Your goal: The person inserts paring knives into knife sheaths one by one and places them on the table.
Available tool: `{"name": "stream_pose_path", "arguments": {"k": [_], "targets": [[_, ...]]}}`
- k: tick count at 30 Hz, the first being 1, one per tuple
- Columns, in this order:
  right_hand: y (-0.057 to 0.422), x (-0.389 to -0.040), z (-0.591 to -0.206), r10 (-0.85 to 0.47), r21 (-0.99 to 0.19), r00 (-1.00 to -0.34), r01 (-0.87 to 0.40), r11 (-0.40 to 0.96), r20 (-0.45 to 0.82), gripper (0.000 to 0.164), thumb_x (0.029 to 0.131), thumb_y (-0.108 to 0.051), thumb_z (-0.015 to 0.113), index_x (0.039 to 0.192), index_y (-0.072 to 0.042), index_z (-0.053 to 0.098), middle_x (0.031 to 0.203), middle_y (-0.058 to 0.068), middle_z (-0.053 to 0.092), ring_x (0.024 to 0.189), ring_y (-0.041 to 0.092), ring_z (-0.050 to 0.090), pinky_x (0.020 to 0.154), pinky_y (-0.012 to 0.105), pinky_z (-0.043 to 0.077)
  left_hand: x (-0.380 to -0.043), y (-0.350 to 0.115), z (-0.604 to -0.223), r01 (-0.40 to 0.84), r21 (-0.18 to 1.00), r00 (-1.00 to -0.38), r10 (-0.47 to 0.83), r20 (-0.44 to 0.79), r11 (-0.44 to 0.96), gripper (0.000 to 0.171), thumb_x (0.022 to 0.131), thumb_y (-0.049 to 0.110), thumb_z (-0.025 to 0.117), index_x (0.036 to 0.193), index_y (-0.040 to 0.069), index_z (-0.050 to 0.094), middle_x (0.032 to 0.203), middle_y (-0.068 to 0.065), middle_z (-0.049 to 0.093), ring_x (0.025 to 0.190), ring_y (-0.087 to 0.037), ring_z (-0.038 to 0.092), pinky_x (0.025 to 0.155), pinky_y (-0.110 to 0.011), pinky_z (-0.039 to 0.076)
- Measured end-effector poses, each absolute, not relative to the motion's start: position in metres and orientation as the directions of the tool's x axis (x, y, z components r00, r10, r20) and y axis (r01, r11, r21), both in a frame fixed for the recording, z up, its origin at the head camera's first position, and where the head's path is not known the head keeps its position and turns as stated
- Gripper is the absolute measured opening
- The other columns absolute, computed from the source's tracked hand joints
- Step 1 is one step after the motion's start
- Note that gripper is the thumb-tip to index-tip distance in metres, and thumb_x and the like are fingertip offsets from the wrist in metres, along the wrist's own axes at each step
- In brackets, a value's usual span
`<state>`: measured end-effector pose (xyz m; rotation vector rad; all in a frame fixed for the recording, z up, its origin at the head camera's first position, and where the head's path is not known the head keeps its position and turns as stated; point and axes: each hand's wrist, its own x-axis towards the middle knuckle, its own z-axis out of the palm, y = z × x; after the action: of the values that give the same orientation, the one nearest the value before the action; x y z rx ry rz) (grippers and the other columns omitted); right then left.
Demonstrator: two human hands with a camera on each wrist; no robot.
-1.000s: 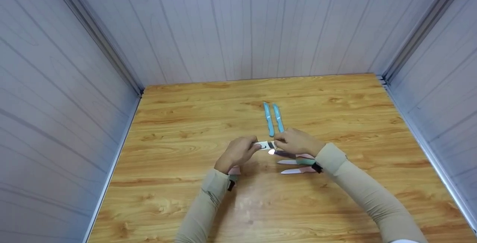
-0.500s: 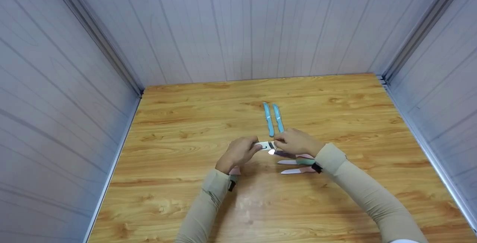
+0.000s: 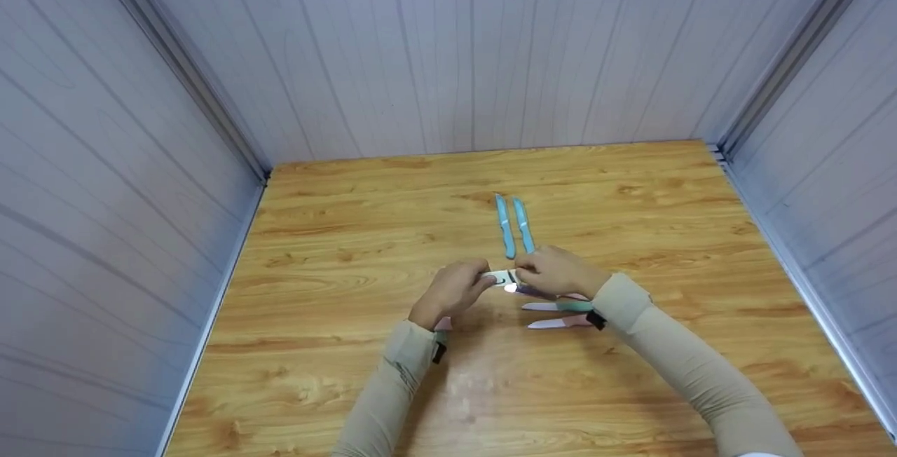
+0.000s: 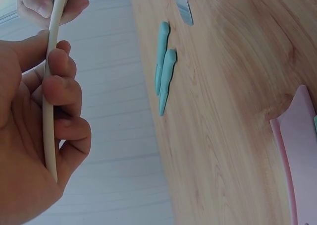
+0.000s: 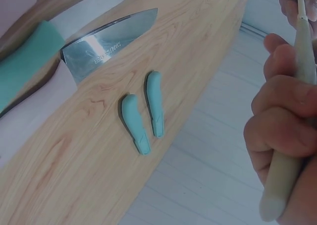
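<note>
Both hands meet over the middle of the table on one slim cream-white knife. My left hand (image 3: 448, 292) grips its white sheath (image 3: 499, 278), pinched between thumb and curled fingers. My right hand (image 3: 557, 273) wraps round the cream handle (image 5: 277, 188); a narrow dark strip shows between sheath and right fingers. Below the right hand lie several knives: one with a shiny steel blade (image 5: 116, 39) and pale pink handle (image 5: 42, 111), one with a green handle (image 3: 573, 306), and one with a pink handle (image 3: 576, 319). The right wrist partly hides them.
Two light-blue knives, one on the left (image 3: 505, 227) and one on the right (image 3: 522, 222), lie side by side beyond the hands. A flat pink piece (image 4: 299, 150) lies under the left wrist. White panel walls (image 3: 448, 57) border the wooden table (image 3: 336, 233).
Both hands keep their hold in nearly the same place. The dark strip between the white sheath and the right fingers looks slightly narrower.
</note>
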<state>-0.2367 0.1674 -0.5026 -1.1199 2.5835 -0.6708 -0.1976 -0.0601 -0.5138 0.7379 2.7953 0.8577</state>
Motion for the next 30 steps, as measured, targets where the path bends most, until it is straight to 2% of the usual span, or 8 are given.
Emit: {"name": "stream_pose_path", "arguments": {"k": [6,15,22,27,30], "targets": [[0.165,-0.237,-0.500,-0.737,-0.498,-0.675,-0.628,0.598,-0.034,0.026,0.097,-0.023,0.045,0.074,-0.019,0.057,0.054,-0.011,0.042,0.044,0.004,0.035,0.045,0.023,0.032,-0.199,-0.059,-0.512,0.428,0.553,-0.867,0.497,0.029,0.714,0.022,0.098,0.033,0.051,0.092,0.013,0.059,0.073,0.007,0.052,0.061,-0.010,0.043,0.057,-0.026,0.037],[0.167,-0.240,-0.501,-0.736,-0.492,-0.676,-0.631,0.600,-0.032,0.028,0.098,-0.024,0.045,0.072,-0.019,0.052,0.056,-0.009,0.038,0.047,0.006,0.032,0.048,0.025,0.031,-0.202,-0.063,-0.508,0.435,0.562,-0.853,0.522,0.007,0.703,0.024,0.099,0.032,0.051,0.095,0.011,0.061,0.072,0.005,0.053,0.060,-0.010,0.043,0.056,-0.027,0.037],[0.182,-0.249,-0.502,-0.685,-0.521,-0.726,-0.561,0.643,-0.064,0.030,0.100,-0.028,0.043,0.084,-0.012,0.063,0.062,-0.007,0.049,0.051,0.008,0.039,0.053,0.029,0.037,-0.208,-0.084,-0.506,0.366,0.592,-0.877,0.479,-0.038,0.718,0.026,0.099,0.031,0.050,0.107,0.009,0.061,0.082,0.002,0.059,0.067,-0.012,0.049,0.062,-0.030,0.043],[0.195,-0.259,-0.505,-0.614,-0.542,-0.786,-0.487,0.685,-0.071,0.030,0.100,-0.027,0.043,0.077,-0.015,0.057,0.059,-0.004,0.045,0.050,0.011,0.038,0.052,0.030,0.036,-0.208,-0.104,-0.509,0.320,0.605,-0.887,0.455,-0.079,0.729,0.034,0.100,0.029,0.048,0.124,0.005,0.054,0.087,-0.004,0.063,0.070,-0.014,0.057,0.066,-0.034,0.048],[0.201,-0.265,-0.508,-0.544,-0.567,-0.835,-0.410,0.715,-0.081,0.030,0.101,-0.026,0.042,0.077,-0.013,0.055,0.058,-0.002,0.043,0.049,0.013,0.037,0.052,0.031,0.035,-0.207,-0.115,-0.513,0.309,0.602,-0.882,0.459,-0.108,0.736,0.038,0.101,0.030,0.046,0.127,0.003,0.052,0.092,-0.008,0.064,0.076,-0.018,0.061,0.071,-0.037,0.050]]}}
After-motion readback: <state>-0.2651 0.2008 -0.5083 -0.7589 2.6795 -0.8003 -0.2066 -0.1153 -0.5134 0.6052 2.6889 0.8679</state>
